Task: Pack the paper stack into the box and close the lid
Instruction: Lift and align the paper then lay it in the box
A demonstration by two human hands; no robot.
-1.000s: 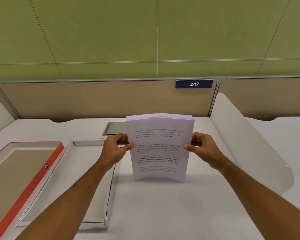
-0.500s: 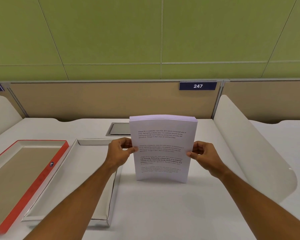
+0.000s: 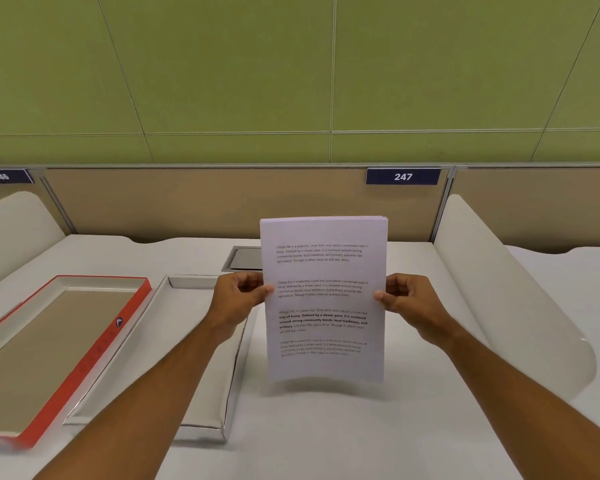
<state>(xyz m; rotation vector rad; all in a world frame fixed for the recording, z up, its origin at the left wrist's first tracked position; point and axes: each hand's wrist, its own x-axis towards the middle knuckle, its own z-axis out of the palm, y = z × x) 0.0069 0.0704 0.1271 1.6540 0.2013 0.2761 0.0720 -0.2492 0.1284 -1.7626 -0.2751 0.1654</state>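
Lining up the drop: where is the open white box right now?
In the head view the white box lies on the desk at left of centre, between the red-edged lid and the upright paper stack, partly under the left forearm.

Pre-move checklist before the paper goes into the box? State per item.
1. Both hands on the stack: ok. Left hand and right hand pinch the side edges of the paper stack.
2. Stack squared: ok at the top edge; bottom edge is blurred, cannot tell.
3. White box open and empty: ok where visible; the left forearm hides part of it.
4. Lid clear of the box: ok, red-edged, lying inside up to the box's left.
5. Stack clear of the desk: cannot tell.
6. Stack fits the box: cannot tell.
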